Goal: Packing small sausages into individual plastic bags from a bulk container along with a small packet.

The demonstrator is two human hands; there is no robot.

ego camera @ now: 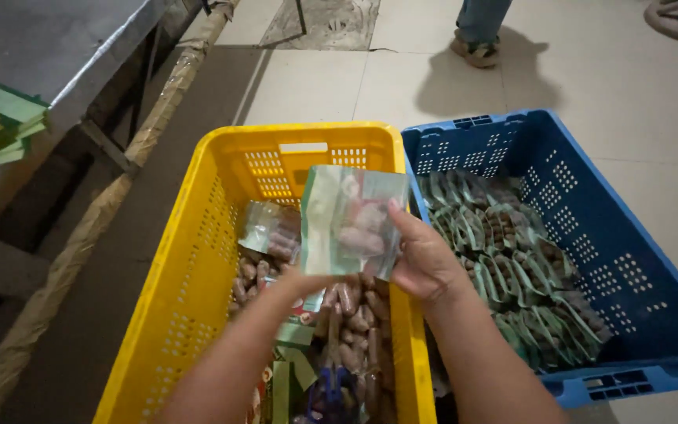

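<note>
Right hand (425, 263) pinches a clear packet (351, 224) of brown pieces above the yellow crate (198, 259); left hand's fingers hidden behind it, grip indeterminate. Risk: a thumb-edge grip may slip, dropping the packet short of the blue crate (629, 259) at 3 o'clock.

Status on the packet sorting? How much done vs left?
Done: blue crate holds neat rows of packets. In hand: both hands, right hand and left hand, hold one packet over the yellow crate. Left: loose packets lie jumbled there.
</note>
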